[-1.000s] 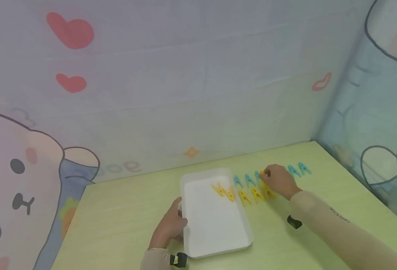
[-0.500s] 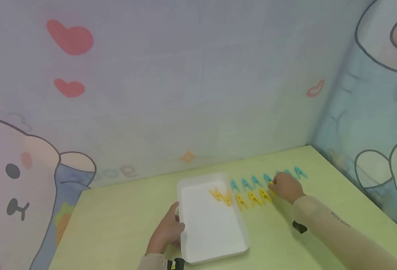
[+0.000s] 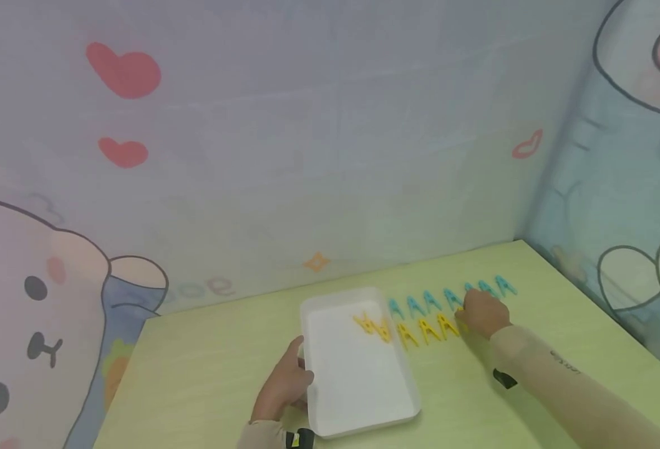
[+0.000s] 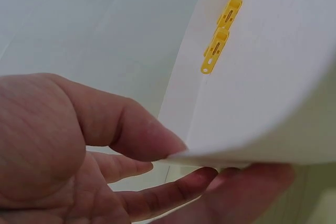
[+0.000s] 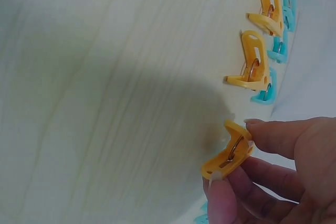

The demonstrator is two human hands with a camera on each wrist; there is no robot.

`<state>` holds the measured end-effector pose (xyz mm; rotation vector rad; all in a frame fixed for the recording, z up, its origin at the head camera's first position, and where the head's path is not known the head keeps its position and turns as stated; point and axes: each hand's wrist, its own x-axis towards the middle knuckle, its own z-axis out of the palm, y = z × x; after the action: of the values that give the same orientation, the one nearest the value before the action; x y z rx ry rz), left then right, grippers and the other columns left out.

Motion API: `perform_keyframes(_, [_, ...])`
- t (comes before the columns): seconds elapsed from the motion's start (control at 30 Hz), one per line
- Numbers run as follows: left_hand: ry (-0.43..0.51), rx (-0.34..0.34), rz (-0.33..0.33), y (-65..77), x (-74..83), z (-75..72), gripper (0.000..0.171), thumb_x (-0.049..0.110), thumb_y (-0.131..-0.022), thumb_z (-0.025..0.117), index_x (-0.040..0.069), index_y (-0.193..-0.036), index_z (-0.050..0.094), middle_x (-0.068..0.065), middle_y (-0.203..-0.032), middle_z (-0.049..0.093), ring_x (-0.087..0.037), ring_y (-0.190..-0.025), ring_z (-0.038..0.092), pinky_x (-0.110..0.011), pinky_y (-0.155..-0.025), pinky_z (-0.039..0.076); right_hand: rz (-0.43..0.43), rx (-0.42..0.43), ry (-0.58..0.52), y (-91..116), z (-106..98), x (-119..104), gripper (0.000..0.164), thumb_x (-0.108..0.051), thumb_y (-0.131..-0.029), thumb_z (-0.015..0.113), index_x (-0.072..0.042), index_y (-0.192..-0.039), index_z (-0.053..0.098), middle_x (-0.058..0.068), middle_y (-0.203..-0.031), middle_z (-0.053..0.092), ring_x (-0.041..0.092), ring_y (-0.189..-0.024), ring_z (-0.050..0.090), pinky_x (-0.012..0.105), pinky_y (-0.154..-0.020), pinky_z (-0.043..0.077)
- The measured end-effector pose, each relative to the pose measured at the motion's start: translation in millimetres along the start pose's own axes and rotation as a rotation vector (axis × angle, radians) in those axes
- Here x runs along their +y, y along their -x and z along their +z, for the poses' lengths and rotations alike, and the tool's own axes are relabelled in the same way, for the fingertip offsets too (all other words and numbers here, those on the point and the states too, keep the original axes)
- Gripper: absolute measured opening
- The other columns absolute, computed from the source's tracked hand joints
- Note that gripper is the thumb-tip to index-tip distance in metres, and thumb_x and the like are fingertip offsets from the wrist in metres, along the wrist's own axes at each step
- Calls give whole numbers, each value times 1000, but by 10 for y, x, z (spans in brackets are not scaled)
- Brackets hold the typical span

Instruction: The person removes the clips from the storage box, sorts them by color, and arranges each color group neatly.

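My right hand pinches a yellow plastic clothespin between thumb and fingers, low over the table at the right end of a row of yellow clothespins. Behind that row runs a row of blue clothespins, partly hidden by this hand. My left hand grips the left rim of a white tray, its thumb on the upper side and fingers beneath. Inside the tray, near its far right corner, lie two yellow clothespins.
The pale green tabletop extends left of the tray and in front of the right arm. A cloth backdrop with printed cartoon figures rises along the table's back and right edges.
My right hand has moved right and lower with the yellow clothespin, from over the row to its right end. The left hand keeps its hold on the tray.
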<state>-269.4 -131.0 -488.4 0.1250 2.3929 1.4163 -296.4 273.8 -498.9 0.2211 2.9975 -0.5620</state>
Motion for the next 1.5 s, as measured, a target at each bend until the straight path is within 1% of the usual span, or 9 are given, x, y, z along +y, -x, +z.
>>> perform_keyframes(0.17, [17,-11,-6,-3,-15,16,84,-7,-81,49,0,-156,12,-32,-120,52,-42,-93,63,-46,-59,60,4,-9,-6,35,-7,10,32,-16,-92,65,-6,-63,57,1,-55,48,15,-49,44,26,-43,38])
perform_keyframes(0.47, [8,9,-10,-18,-9,27,84,-8,-81,49,1,-157,13,-31,-120,53,-45,-93,63,-45,-56,60,-5,-14,-5,45,-24,-17,21,-14,-93,65,4,-81,65,4,-64,58,19,-54,53,31,-47,46])
perform_keyframes(0.67, [-12,29,-8,-19,-4,17,83,-7,-81,49,1,-157,16,-30,-119,54,-44,-95,63,-46,-58,60,-5,-10,-7,10,-11,-23,25,-15,-93,63,1,-74,64,4,-60,56,18,-52,51,29,-45,44])
perform_keyframes(0.77, [-6,31,-7,-19,-8,15,83,-7,-81,49,2,-157,15,-30,-120,54,-45,-95,62,-46,-57,60,-11,12,3,-1,-19,-47,31,-17,-94,61,-2,-66,59,4,-57,53,17,-50,48,29,-44,41])
perform_keyframes(0.87, [6,27,-6,-17,-11,11,83,-7,-82,49,2,-157,15,-31,-120,54,-45,-95,63,-46,-55,60,-38,85,25,-11,-41,-115,26,-16,-94,60,3,-75,60,11,-67,55,22,-57,51,34,-47,45])
perform_keyframes(0.93, [17,22,-7,-14,-11,5,83,-8,-83,48,3,-157,14,-31,-121,53,-46,-95,63,-46,-54,60,-90,162,33,-13,-50,-194,23,-13,-93,61,9,-91,62,19,-82,58,28,-65,56,40,-51,51])
perform_keyframes(1.07, [18,23,-11,-10,-21,-5,83,-8,-82,48,4,-157,14,-30,-121,53,-45,-94,63,-45,-53,60,-259,321,24,-9,-39,-392,34,-5,-89,64,13,-117,59,28,-105,55,40,-84,56,46,-60,54])
perform_keyframes(1.23, [2,28,-9,-10,-44,-10,84,-7,-82,50,3,-157,15,-31,-122,53,-44,-92,63,-43,-52,59,-465,419,14,-9,3,-629,33,0,-86,65,9,-118,61,24,-109,56,40,-93,55,45,-66,54])
perform_keyframes(1.5, [19,27,-16,-6,-43,19,83,-6,-83,51,4,-157,15,-30,-122,52,-42,-90,63,-42,-51,59,-709,406,61,5,45,-952,35,1,-83,73,6,-116,64,18,-110,58,33,-93,57,44,-75,54])
